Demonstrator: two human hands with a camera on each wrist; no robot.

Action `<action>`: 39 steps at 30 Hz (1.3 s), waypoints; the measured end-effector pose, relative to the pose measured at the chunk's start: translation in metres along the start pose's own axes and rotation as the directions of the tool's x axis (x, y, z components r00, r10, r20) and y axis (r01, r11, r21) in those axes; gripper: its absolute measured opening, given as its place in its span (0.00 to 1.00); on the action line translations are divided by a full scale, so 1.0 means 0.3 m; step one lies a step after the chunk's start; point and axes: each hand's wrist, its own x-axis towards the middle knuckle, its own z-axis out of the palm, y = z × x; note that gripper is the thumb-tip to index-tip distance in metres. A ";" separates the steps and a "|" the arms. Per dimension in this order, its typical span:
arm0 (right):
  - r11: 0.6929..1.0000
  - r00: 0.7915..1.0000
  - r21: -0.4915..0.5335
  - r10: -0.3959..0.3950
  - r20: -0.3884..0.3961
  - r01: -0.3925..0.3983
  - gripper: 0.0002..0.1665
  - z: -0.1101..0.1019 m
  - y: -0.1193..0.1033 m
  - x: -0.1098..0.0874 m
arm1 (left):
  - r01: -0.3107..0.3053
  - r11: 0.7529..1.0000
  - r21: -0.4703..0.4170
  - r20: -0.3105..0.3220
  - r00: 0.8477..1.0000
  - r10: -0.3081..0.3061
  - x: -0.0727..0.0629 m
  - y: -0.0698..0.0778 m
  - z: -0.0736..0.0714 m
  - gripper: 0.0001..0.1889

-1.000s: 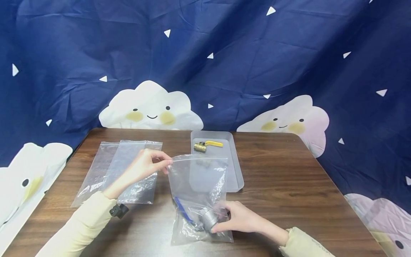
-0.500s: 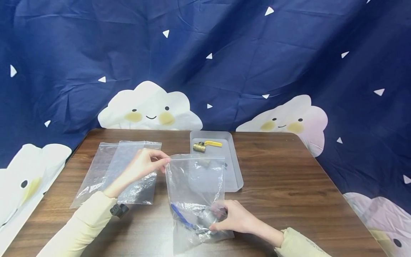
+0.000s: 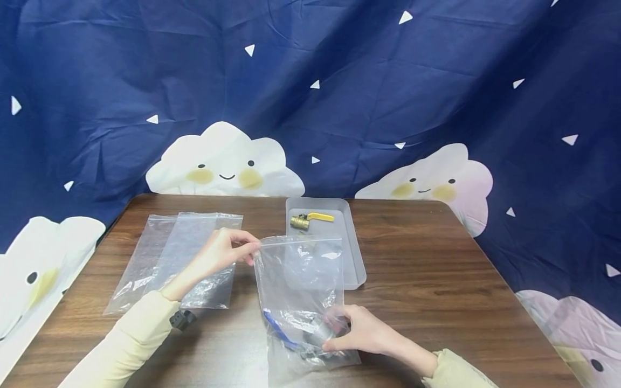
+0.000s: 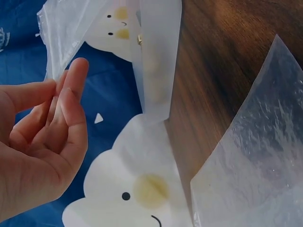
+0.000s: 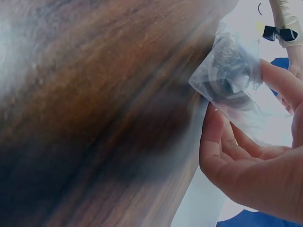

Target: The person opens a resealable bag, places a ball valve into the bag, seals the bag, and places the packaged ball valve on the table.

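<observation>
My left hand [image 3: 225, 252] pinches the top left corner of a clear zip-lock bag [image 3: 301, 275] between thumb and fingertips. The bag hangs tilted over the table, its zip strip at the top. Low inside it is a grey metal ball valve [image 3: 317, 330] with a long blue lever [image 3: 280, 330]. My right hand [image 3: 361, 331] grips the valve's grey body through the plastic, thumb in front and fingers behind. In the right wrist view, the round metal end [image 5: 229, 78] shows through wrinkled plastic. The left wrist view shows my left hand [image 4: 49, 127] holding the bag's corner [image 4: 64, 42].
Behind the bag stands a shallow translucent tray [image 3: 356, 258], partly covered by it. A brass valve [image 3: 299, 222] with a yellow lever [image 3: 320, 216] lies in the tray. Two flat clear bags [image 3: 160, 253] overlap on the wooden table [image 3: 427, 269] at left. A patterned blue curtain hangs behind.
The bag's lower end has come down and slightly to the right over the last second, with the valve inside it. Both hands keep their holds.
</observation>
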 end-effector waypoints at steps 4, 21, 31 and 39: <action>1.000 1.000 0.028 0.003 -0.016 -0.003 0.27 0.004 0.000 -0.001 | -0.001 1.000 0.005 -0.003 1.000 0.001 0.001 -0.001 0.000 0.08; 0.996 0.999 0.085 0.003 -0.046 0.001 0.28 -0.002 0.011 -0.027 | 0.012 1.000 -0.015 -0.002 1.000 -0.012 -0.001 -0.028 0.019 0.11; 0.998 0.999 0.063 -0.014 -0.045 0.017 0.27 -0.011 0.026 -0.046 | 0.026 0.999 0.024 -0.013 1.000 -0.025 -0.013 -0.030 0.012 0.14; 0.995 0.999 0.098 0.023 -0.028 -0.020 0.25 -0.016 0.034 -0.060 | 0.034 0.999 0.019 -0.032 0.999 -0.033 -0.035 -0.052 0.002 0.13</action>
